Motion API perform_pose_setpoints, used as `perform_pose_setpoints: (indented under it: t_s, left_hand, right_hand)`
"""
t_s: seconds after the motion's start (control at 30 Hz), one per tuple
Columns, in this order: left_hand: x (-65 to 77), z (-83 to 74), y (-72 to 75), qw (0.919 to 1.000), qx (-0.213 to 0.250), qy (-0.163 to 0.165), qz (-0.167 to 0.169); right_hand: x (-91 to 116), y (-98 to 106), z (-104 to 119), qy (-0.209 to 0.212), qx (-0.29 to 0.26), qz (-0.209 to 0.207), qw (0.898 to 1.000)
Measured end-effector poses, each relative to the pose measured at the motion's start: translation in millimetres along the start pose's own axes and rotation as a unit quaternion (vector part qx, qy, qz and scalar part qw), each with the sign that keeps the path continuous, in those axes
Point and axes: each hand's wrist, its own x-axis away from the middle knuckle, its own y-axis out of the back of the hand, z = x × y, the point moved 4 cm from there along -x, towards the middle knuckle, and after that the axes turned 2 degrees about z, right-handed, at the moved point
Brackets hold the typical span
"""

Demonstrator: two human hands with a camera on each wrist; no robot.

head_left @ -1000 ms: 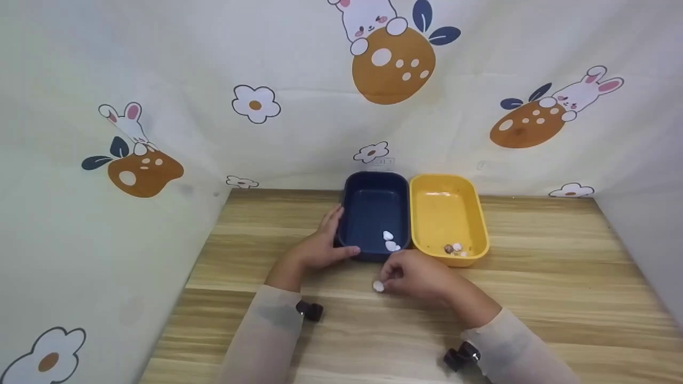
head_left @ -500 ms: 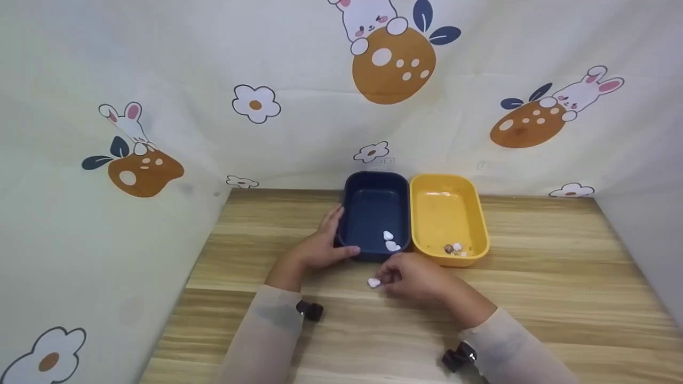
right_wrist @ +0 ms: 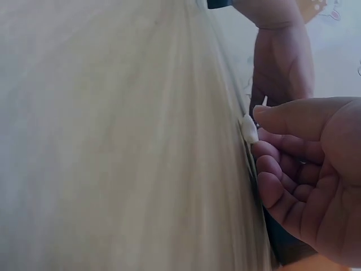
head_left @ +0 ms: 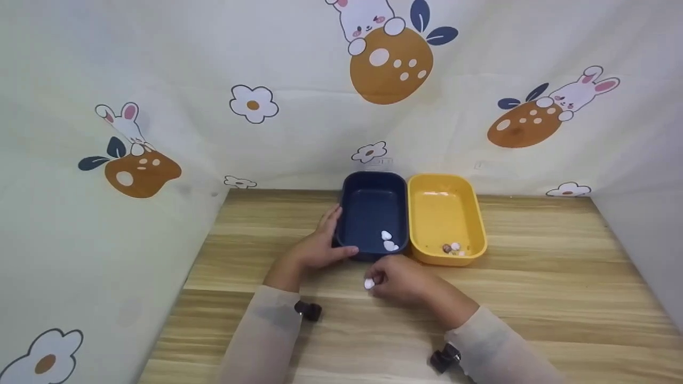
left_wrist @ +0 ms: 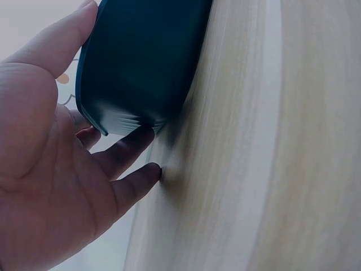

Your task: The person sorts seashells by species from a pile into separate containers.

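Note:
In front of the bins, my right hand (head_left: 403, 280) pinches a small white seashell (head_left: 369, 284) between thumb and fingers. The right wrist view shows the shell (right_wrist: 249, 129) edge-on at the thumb tip, the other fingers curled beneath. My left hand (head_left: 318, 246) rests against the near left corner of a dark blue plastic bin (head_left: 373, 213). Its fingers lie spread and fairly straight along the bin's side, the thumb on the front rim. Inside the blue bin, white shells (head_left: 390, 246) lie near the front right corner.
A yellow bin (head_left: 440, 213) stands against the blue bin's right side, with several small brown and white shells (head_left: 447, 248) near its front. Both bins are by the patterned cloth backdrop (head_left: 299, 144) at the back of the wooden table (head_left: 544, 277).
My right hand has shifted slightly left and turned the shell in its fingertips. The left hand and both bins keep their places.

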Motion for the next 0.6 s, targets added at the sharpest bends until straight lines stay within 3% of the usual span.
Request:
perform_pose_setpoints:
  t_s: [0.6]
  left_hand:
    - [-1.7,0.8,-0.6,0.9999,-0.003,-0.01,0.0]
  right_hand:
    - [-7.7,-6.7,2.9,0.012,0.01,0.004,1.0]
